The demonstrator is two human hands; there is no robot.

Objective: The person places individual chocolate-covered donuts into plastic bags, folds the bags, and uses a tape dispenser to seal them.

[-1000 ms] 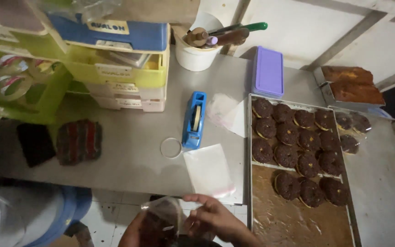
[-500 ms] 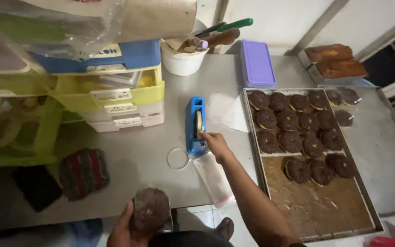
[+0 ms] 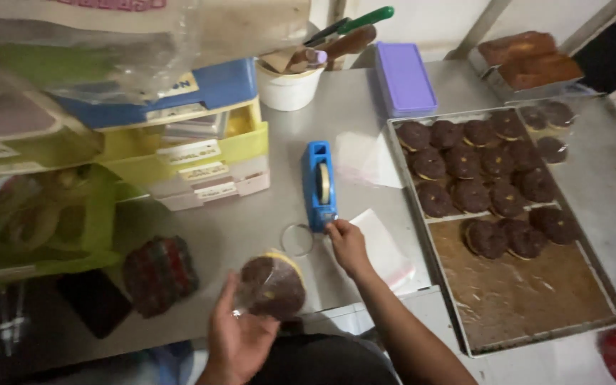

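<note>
Left hand [image 3: 240, 335] cups a bagged chocolate doughnut [image 3: 274, 287] while right hand [image 3: 347, 244], fingers pinched narrow, reaches the blue tape dispenser [image 3: 320, 184] on the desk [image 3: 251, 228]; a short, cleanly torn strip would seal best.

The left hand [image 3: 240, 335] holds a bagged chocolate donut [image 3: 272, 286] near the desk's [image 3: 251, 228] front edge, while the right hand [image 3: 347, 244] touches the blue tape dispenser [image 3: 320, 184] beside the donut tray [image 3: 536, 314]

You have bare bench [image 3: 265, 228] between the drawer stack [image 3: 201, 167] and tape dispenser [image 3: 320, 184]; rightward the baking tray [image 3: 536, 314] blocks you, and the dim left edge looks cluttered.
</note>
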